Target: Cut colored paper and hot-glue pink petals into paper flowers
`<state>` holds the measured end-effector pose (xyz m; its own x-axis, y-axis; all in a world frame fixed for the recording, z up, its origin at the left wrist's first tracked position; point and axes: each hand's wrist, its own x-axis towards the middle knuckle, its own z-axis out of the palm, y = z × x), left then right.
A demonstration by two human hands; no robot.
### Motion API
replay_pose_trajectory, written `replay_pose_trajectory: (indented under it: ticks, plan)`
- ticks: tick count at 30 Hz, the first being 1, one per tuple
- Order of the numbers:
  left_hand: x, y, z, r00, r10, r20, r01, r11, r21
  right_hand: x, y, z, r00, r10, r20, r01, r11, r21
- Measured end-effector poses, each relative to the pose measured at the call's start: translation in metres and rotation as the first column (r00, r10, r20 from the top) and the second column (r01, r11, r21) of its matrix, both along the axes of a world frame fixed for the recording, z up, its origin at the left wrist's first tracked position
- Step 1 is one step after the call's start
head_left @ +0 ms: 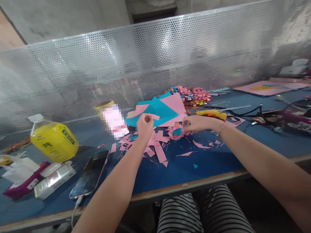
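My left hand [144, 125] is closed in a pinch on a small pink paper strip [153, 116], held above the paper scraps. To the right of it, my right hand [193, 124] has its fingers bent together at the edge of a paper flower [177, 132] with pink petals round a blue middle. Below and between the hands lie cut pink paper pieces [160, 152]. Behind them, blue paper sheets [158, 108] overlap a pink sheet [178, 101].
A bottle of yellow liquid [54, 138], a phone [90, 175] on a cable and a small box [55, 180] stand or lie at left. Finished-looking paper flowers [195, 94] are heaped at the back. Black cables [247, 113] lie at right. A perforated metal screen [152, 55] closes the table's back.
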<state>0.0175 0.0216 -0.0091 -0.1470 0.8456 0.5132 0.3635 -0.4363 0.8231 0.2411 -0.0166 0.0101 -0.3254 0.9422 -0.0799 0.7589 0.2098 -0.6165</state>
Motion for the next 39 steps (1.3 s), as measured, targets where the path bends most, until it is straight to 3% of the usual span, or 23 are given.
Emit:
replay_pose_trajectory:
  ticks: [2,4,12,17,24,29,31,34,37,39]
  plan:
    - [0.003,0.001,-0.003,0.997,-0.040,0.066,0.040,0.999,-0.005,0.004,0.000,0.004,0.979,0.088,0.184,-0.098,0.994,0.043]
    - [0.005,0.001,-0.003,0.990,-0.055,0.127,0.056,0.998,-0.006,0.007,-0.001,0.009,0.954,0.137,0.268,-0.162,0.984,0.072]
    - [0.001,-0.001,0.007,0.945,-0.060,0.322,0.048,0.998,0.044,0.011,-0.006,0.018,0.951,0.142,0.275,-0.176,0.979,0.103]
    - [-0.005,0.002,0.011,0.941,0.021,0.337,-0.094,0.975,0.202,0.011,0.000,0.010,0.912,0.173,0.372,-0.211,0.975,0.064]
    - [-0.013,0.000,0.022,0.872,0.116,0.475,-0.267,0.927,0.263,0.011,-0.003,0.009,0.935,0.263,0.236,-0.257,0.965,-0.057]
    - [-0.018,0.006,0.021,0.852,0.203,0.483,-0.346,0.910,0.229,0.007,-0.009,0.011,0.953,0.290,0.083,-0.282,0.954,-0.099]
    - [-0.017,0.006,0.020,0.863,0.225,0.453,-0.343,0.918,0.199,0.008,-0.007,0.013,0.968,0.245,0.044,-0.244,0.969,-0.027]
    - [-0.015,0.005,0.019,0.903,0.226,0.366,-0.304,0.937,0.170,0.014,0.001,0.015,0.996,0.064,0.063,-0.077,0.971,0.225]
    - [-0.015,0.005,0.018,0.933,0.204,0.298,-0.264,0.948,0.179,0.026,0.014,0.015,0.979,-0.156,0.134,0.068,0.860,0.506]
    - [-0.015,0.005,0.017,0.942,0.190,0.277,-0.247,0.951,0.186,0.039,0.022,0.013,0.933,-0.319,0.168,0.156,0.777,0.610]
